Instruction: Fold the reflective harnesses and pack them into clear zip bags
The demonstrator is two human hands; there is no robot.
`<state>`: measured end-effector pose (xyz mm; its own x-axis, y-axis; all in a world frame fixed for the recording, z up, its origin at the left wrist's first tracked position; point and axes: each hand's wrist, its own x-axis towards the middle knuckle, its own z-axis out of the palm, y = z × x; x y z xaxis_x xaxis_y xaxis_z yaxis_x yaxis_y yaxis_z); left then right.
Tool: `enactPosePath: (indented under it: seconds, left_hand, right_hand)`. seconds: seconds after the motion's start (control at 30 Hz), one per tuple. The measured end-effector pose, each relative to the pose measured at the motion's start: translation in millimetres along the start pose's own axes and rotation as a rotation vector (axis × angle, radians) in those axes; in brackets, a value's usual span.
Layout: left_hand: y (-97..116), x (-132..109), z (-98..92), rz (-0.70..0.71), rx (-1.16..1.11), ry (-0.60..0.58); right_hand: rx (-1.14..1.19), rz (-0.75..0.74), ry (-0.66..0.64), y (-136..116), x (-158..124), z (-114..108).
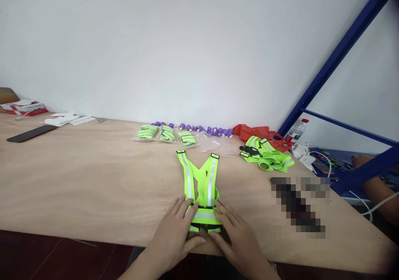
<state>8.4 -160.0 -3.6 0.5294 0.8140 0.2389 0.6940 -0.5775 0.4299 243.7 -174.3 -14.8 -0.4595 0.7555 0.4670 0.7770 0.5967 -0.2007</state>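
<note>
A neon-yellow reflective vest [202, 188] with silver stripes lies on the table in front of me, its two shoulder straps pointing away and its waist band crosswise near the table's front edge. My left hand [176, 230] rests on the left end of the band, fingers stretched out over it. On the right end lies my right hand [235, 234], its fingers likewise extended and pressed flat. Both thumbs are spread toward the middle, by the lower strap ends. Part of the vest is hidden under my fingers.
Behind the vest are several bagged folded vests [166, 134], clear plastic bags [207, 142] and purple rolls [195, 128]. To the right lie a loose reflective vest [271, 159], a red bag [264, 133] and a bottle [297, 132]. Another person's arm [380, 194] shows beyond the blue frame [335, 65].
</note>
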Motion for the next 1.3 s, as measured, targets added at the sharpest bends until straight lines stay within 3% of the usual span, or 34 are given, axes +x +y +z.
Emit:
enactPosePath:
  seconds: [0.17,0.47,0.87,1.1,1.3]
  left_hand:
    - [-3.3,-2.7,-0.4,0.014,-0.047,-0.054]
    - [0.1,-6.5,-5.1,0.056,-0.054,-0.059]
    - [2.4,-10.4,-6.6,0.052,-0.124,-0.060]
    - [-1.1,-15.2,-3.4,0.051,-0.072,-0.146]
    - [7.8,-19.0,-12.8,0.108,-0.011,-0.151]
  right_hand:
    - [0.061,0.074,-0.066,-4.7,-5.0,-0.6]
    - [0.104,0.069,-0.148,-6.4,-6.3,-4.9]
    - [0.288,0.167,-0.188,-12.3,0.0,-14.5]
    - [0.230,0.090,-0.234,-12.0,-10.3,-9.8]
    - [0.250,-0.036,-0.149,-17.6,-19.0,-13.0]
